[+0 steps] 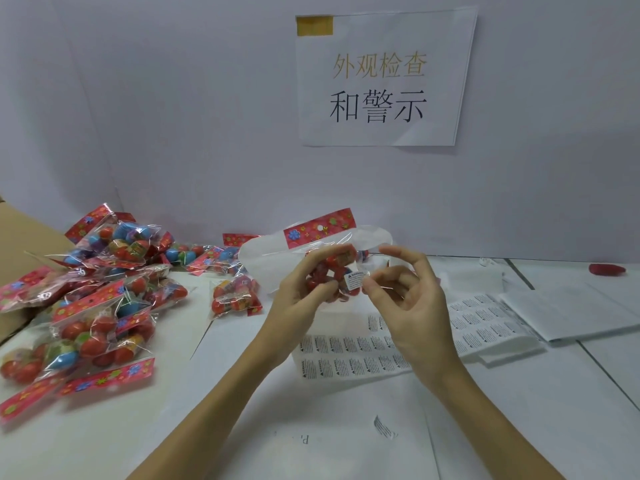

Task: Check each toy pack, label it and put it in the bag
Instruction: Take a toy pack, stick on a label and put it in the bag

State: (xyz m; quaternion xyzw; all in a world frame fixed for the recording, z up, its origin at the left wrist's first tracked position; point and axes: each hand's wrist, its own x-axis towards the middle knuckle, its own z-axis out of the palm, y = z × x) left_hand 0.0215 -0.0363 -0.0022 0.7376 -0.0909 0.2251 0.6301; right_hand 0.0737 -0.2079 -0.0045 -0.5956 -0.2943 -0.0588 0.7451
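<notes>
My left hand [300, 289] grips a clear toy pack [332, 265] of red balls with a red flowered header, held up at the middle of the table. A small white warning label [356, 279] sits on the pack's front. My right hand [405, 296] has its thumb and fingertips at the label's right edge; the index finger is raised. Behind the pack stands a translucent white bag [259, 261]. Sheets of warning labels [349, 362] lie under my hands. A heap of toy packs [100, 299] lies on the left.
A cardboard box [20, 237] stands at the far left. More label sheets and white paper [568, 313] lie at the right. A red object [606, 269] rests at the far right near the wall. A loose label [384, 427] lies near the front. A paper sign [381, 77] hangs on the wall.
</notes>
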